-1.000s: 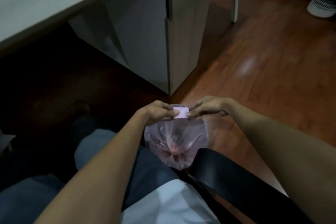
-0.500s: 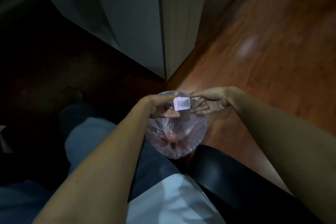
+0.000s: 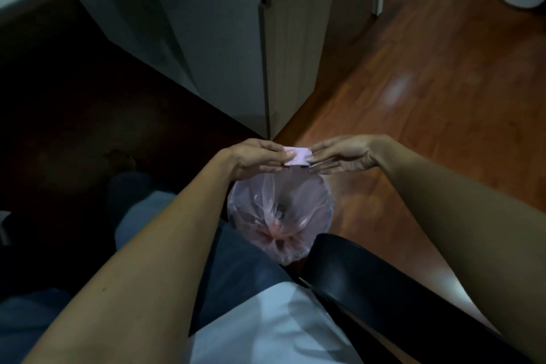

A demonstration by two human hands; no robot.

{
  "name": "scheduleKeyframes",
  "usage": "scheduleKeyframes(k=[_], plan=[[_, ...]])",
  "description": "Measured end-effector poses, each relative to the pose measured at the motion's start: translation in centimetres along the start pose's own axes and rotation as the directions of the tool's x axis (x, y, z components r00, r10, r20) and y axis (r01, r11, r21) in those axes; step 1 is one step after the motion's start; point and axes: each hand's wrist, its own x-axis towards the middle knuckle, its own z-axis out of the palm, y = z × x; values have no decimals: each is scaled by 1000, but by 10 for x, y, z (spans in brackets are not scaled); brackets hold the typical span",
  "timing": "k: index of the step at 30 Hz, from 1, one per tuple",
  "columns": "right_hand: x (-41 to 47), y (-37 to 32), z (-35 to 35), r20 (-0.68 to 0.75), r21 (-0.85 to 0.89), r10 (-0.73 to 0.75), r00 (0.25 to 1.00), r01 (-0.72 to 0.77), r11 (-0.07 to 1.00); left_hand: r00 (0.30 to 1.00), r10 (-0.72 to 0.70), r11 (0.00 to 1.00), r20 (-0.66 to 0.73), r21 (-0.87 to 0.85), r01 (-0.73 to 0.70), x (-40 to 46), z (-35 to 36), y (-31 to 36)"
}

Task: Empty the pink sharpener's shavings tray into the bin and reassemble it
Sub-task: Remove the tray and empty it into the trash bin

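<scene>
The pink sharpener [image 3: 297,156] is held over the far rim of the bin [image 3: 325,186], pinched at each end by the fingers of the left hand [image 3: 254,158] and right hand [image 3: 342,156]. Whether the tray is emptied or refitted cannot be told; reassembly is likely underway.

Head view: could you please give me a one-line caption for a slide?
Both hands, left hand and right hand, hold the pink sharpener over the bag-lined bin.
</scene>
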Motion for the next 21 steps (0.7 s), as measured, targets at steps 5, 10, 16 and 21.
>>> scheduleKeyframes(k=[5,10,16,21], plan=[[-16,-54,-3,11,-94,-129,992,129,987,973,225,961,-41,171,-215,-17,-7,37],[-50,-106,19,1,-1,-279,960,279,960,889,442,861,-120,337,-382,-54,-5,81],[-91,-168,29,-23,-23,-433,901,432,901,760,640,689,-110,520,-505,-109,3,144],[-124,-228,45,-9,-56,-566,825,564,824,671,736,572,-85,609,-550,-158,-5,199]])
